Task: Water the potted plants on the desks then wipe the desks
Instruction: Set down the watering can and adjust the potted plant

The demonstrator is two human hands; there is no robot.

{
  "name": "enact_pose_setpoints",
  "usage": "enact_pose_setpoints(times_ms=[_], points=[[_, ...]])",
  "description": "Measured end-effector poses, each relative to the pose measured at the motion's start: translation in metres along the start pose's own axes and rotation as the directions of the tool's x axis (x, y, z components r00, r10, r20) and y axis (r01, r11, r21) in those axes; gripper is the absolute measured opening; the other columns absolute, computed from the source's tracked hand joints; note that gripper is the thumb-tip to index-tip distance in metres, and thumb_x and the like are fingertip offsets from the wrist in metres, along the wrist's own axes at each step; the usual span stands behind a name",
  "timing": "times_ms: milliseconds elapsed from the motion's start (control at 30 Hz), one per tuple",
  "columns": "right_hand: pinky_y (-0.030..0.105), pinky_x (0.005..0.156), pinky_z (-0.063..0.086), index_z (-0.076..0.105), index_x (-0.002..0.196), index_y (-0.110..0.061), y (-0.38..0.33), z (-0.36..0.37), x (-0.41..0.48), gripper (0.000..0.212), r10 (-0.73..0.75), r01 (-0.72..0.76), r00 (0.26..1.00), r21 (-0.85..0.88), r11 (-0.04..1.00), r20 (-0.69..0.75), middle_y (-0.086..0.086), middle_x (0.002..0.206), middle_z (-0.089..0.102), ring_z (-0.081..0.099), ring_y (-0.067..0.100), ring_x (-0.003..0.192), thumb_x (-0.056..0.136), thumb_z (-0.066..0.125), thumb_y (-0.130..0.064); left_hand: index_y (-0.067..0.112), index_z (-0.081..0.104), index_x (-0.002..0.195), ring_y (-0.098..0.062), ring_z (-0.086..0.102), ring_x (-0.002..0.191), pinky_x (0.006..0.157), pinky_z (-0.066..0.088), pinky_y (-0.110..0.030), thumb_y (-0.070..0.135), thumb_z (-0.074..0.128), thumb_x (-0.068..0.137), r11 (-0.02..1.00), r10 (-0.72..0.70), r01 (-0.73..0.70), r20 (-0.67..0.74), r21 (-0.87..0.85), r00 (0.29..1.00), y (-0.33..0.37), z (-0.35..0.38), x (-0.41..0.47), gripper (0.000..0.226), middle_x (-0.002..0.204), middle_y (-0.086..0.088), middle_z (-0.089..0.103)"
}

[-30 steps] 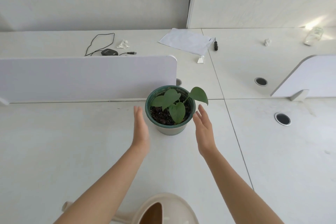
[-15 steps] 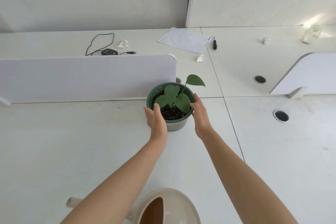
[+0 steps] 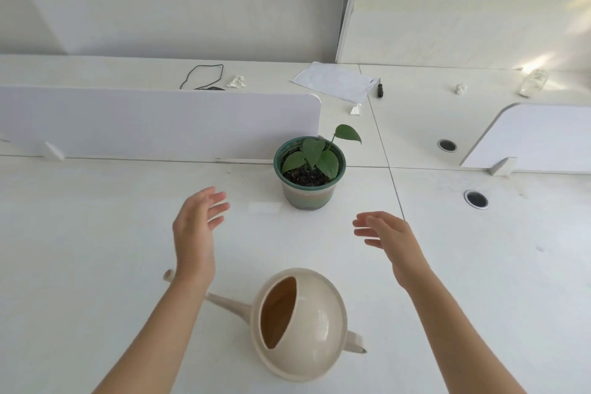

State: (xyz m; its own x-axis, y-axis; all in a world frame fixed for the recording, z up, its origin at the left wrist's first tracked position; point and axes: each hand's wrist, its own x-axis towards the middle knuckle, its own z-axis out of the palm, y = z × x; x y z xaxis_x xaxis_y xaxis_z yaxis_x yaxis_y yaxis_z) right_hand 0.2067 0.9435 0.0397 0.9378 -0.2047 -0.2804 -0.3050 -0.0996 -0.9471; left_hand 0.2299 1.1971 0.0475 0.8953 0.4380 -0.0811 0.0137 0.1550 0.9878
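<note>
Potted plant (image 3: 309,176): is standing upright on the desk (image 3: 96,249), just in front of the white divider (image 3: 153,121) end, neither hand touching it
Watering can (image 3: 300,323): is sitting nearer the person, spout pointing left, nobody holding it
Left hand (image 3: 195,233): is hovering between plant and can, fingers straight and spread, gripping nothing
Right hand (image 3: 388,240): is hovering likewise, fingers relaxed, empty
Progress: watering is seemingly not yet starting; soil wetness unclear; wiping is waiting, no cloth showing
Far desk: paper (image 3: 335,81) and a crumpled scrap (image 3: 236,81) are lying about
</note>
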Motion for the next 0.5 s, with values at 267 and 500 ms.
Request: enact_pose_setpoints(times_ms=[267,500], points=[[0.029,0.077,0.048,0.065,0.088,-0.016,0.072,0.003,-0.102,0.022,-0.014,0.025,0.99,0.077,0.997,-0.141,-0.007,0.078,0.075,0.067,0.016,0.083,0.089,0.047,-0.004,0.023,0.06,0.077,-0.001,0.063,0.057,0.064,0.045,-0.016,0.004,0.039,0.088,0.997,0.057,-0.071,-0.303,-0.036,0.951,-0.028,-0.098,-0.069,0.031,0.061,0.015,0.069],[0.016,0.078,0.041,0.064,0.096,-0.023,0.107,0.023,-0.136,0.017,0.011,-0.012,0.999,-0.014,1.0,-0.037,-0.011,0.099,0.066,0.061,-0.005,0.087,0.09,0.052,-0.012,0.019,0.038,0.135,-0.02,0.047,0.113,0.097,0.032,-0.036,0.015,0.038,0.095,0.917,-0.366,0.363,0.011,-0.167,0.93,-0.064,-0.102,-0.079,0.04,0.121,-0.002,0.051]])
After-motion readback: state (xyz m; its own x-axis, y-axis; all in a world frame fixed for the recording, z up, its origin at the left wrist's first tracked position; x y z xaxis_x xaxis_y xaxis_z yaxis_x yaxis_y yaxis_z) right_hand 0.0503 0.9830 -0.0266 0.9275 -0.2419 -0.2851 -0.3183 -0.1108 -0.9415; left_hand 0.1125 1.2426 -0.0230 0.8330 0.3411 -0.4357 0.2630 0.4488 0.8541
